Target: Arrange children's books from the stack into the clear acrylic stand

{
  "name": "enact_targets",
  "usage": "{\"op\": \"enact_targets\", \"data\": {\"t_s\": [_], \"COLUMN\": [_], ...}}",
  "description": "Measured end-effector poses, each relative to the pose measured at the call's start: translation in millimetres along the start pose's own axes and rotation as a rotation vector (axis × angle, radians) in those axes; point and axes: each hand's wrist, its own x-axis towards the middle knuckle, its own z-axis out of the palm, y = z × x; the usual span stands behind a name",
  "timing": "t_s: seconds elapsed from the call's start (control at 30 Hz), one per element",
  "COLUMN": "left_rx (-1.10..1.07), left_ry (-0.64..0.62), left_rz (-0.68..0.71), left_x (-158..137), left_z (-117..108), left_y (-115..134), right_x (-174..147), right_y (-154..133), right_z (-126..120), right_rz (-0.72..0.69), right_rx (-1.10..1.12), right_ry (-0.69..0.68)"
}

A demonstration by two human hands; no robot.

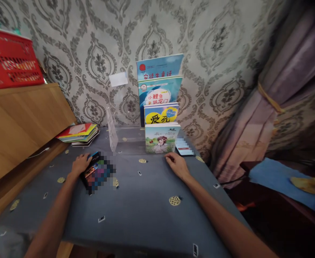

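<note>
My left hand lies at the left edge of a dark book with a colourful cover, its fingers closed over the edge. Part of that cover is blurred out. The book rests at an angle on the tablecloth. My right hand rests on the table, loosely curled, just below the lower right corner of a green picture-cover book. I see nothing in its fingers. Behind that book, a yellow and blue book, a teal book and a light blue book stand in rising steps.
A clear plastic stand has its left side free of books. A phone lies right of the books. At the left are a stack of books, a wooden cabinet and a red basket. A curtain hangs right.
</note>
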Motion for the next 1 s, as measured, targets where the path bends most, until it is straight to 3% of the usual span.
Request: {"op": "enact_targets", "data": {"t_s": [0.2,0.37,0.63,1.0], "left_rx": [-0.026,-0.057,-0.040,-0.081], "left_ry": [0.103,0.145,0.112,0.161], "left_rz": [0.028,0.041,0.080,0.107], "left_x": [-13,-14,-25,-54], "left_z": [20,18,11,20], "left_y": [3,1,10,42], "right_x": [0,0,0,-3], "right_y": [0,1,-4,-6], "right_z": [0,1,2,3], "right_rz": [-0.006,-0.004,0.010,0.013], "right_rx": [-0.024,-0.016,-0.061,-0.089], "right_ry": [-0.008,-0.014,-0.020,-0.019]}}
